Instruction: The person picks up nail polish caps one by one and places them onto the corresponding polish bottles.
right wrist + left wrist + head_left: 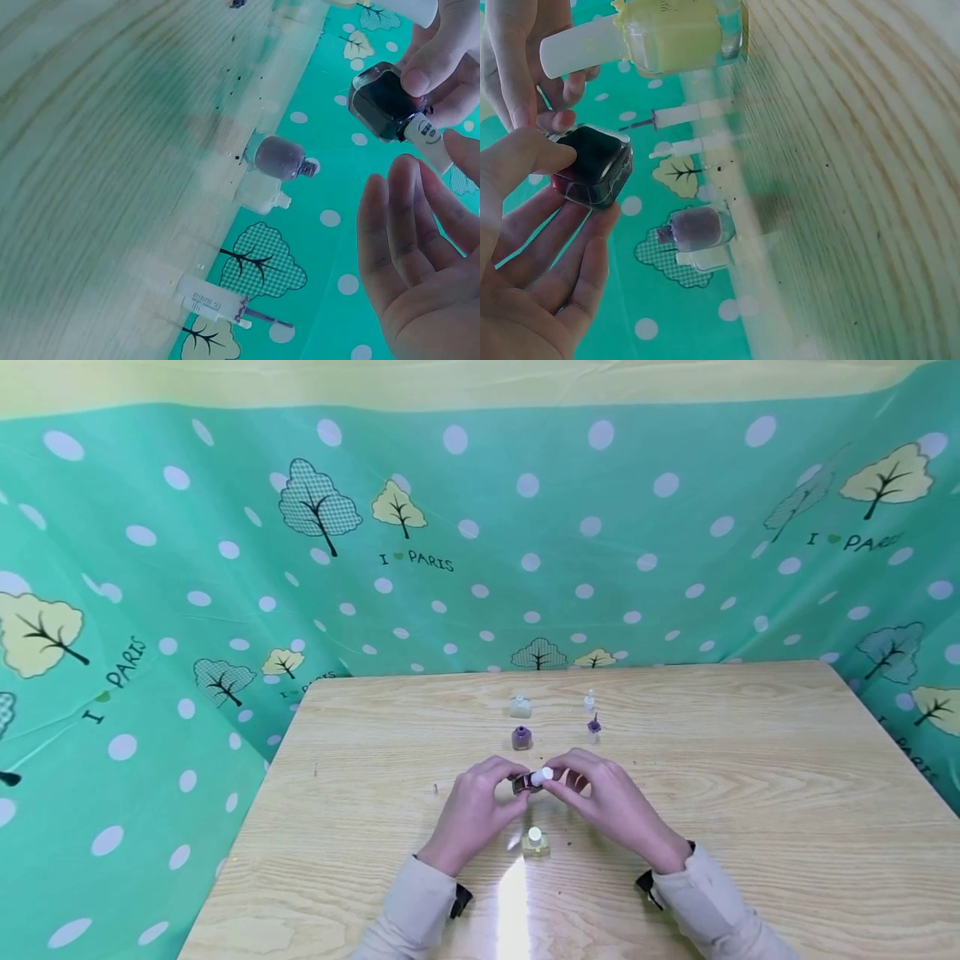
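Note:
My left hand [480, 803] holds a dark nail polish bottle [379, 105] between thumb and fingers, tilted and raised above the table. At its neck is a white cap [429, 142], which my right hand [611, 793] pinches between thumb and forefinger. The other right fingers stay loosely bent, away from the bottle. Nearer my body, below both hands in the head view, stands a capped yellow nail polish bottle [536, 847]. Beyond the hands, an uncapped purple nail polish bottle [522, 740] stands in front of an uncapped whitish one [520, 708].
Right of the uncapped bottles, two white caps stand brush up: one with a purple brush [594, 728], another with a pale brush [588, 702] behind it. Small dark specks dot the wooden table [360, 860]. A green printed curtain [480, 527] hangs behind and along the sides.

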Motion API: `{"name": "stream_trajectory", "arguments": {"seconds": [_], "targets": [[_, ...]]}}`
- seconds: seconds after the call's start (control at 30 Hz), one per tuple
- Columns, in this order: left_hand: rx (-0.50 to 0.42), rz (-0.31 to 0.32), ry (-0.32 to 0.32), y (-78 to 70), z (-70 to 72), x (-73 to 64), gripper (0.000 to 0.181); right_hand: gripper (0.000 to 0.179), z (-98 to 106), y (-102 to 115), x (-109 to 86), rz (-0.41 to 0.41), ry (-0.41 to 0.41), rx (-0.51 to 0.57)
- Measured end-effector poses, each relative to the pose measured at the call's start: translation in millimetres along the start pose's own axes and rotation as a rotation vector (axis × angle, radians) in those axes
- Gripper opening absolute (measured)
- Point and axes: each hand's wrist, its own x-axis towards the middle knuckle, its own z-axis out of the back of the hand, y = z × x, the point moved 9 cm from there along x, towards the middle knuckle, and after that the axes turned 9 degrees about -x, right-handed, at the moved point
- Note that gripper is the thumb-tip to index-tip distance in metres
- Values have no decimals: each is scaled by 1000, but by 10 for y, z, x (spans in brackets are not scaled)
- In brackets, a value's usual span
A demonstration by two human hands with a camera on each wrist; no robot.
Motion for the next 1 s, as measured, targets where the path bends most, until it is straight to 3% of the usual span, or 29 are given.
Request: {"name": "stream_trajectory", "arguments": {"seconds": [0.4, 0.67, 1.0], "targets": [[-64, 145, 64, 199, -96, -8, 25, 30, -90, -200, -32, -22, 95, 17], [-77, 240, 168, 321, -228, -35, 24, 36, -154, -292, -90, -31, 160, -36], [-76, 297, 243, 409, -328, -55, 22, 35, -166, -373, -135, -51, 204, -88]]}}
